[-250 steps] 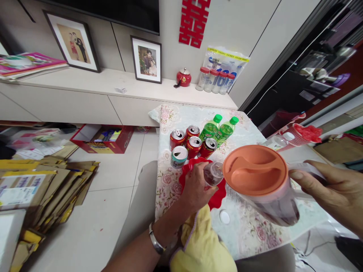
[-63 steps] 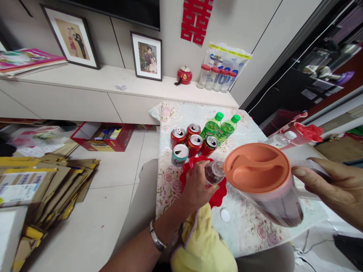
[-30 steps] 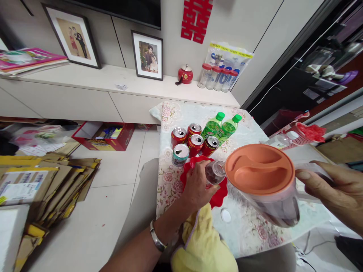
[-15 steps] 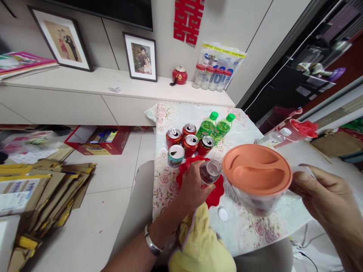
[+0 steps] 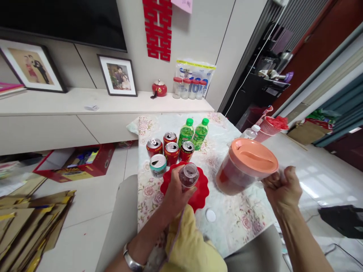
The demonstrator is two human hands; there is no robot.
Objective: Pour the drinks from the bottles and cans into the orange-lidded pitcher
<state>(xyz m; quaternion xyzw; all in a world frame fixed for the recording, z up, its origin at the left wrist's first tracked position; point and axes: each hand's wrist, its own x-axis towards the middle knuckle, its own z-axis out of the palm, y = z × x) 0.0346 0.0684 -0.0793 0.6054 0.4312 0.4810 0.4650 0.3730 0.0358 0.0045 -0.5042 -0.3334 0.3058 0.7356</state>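
My left hand [image 5: 177, 192] is closed around a clear open-mouthed bottle [image 5: 189, 176] with dark liquid in it, held over a red scalloped plate [image 5: 202, 192]. At the right, my right hand [image 5: 283, 187] grips the handle of a clear pitcher [image 5: 232, 175] with an orange lid [image 5: 253, 155]. Reddish-brown liquid shows inside the pitcher, which tilts toward the left, apart from the bottle. A white bottle cap [image 5: 210, 215] lies on the flowered tablecloth near the plate. Below my left hand, a yellow cloth [image 5: 193, 245] hangs over my lap.
Behind the plate stand several red cans [image 5: 171, 153], a teal-topped can [image 5: 158, 165] and two green bottles [image 5: 186, 132]. A clear bottle with a white cap [image 5: 251, 132] is at the table's right edge. Flattened cardboard [image 5: 36, 223] and a red box [image 5: 76, 162] lie on the floor at left.
The pitcher has gone from nearly level to tilted leftward, its liquid now showing. My right hand has turned with it. The whole view has shifted; my left hand still holds the bottle over the plate.
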